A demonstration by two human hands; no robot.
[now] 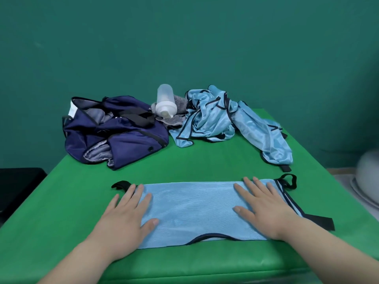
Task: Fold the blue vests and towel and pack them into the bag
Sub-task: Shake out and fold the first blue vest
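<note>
A light blue mesh vest with dark trim and black straps lies folded flat near the front of the green table. My left hand presses flat on its left end, fingers spread. My right hand presses flat on its right end. A crumpled heap of more light blue vests lies at the back right. The navy bag sits open and slumped at the back left. A grey striped towel lies bunched between the bag and the heap.
A white plastic bottle rests on the towel at the back. A black object stands off the table's left edge, and a pale rounded object sits off its right edge. A teal wall rises behind.
</note>
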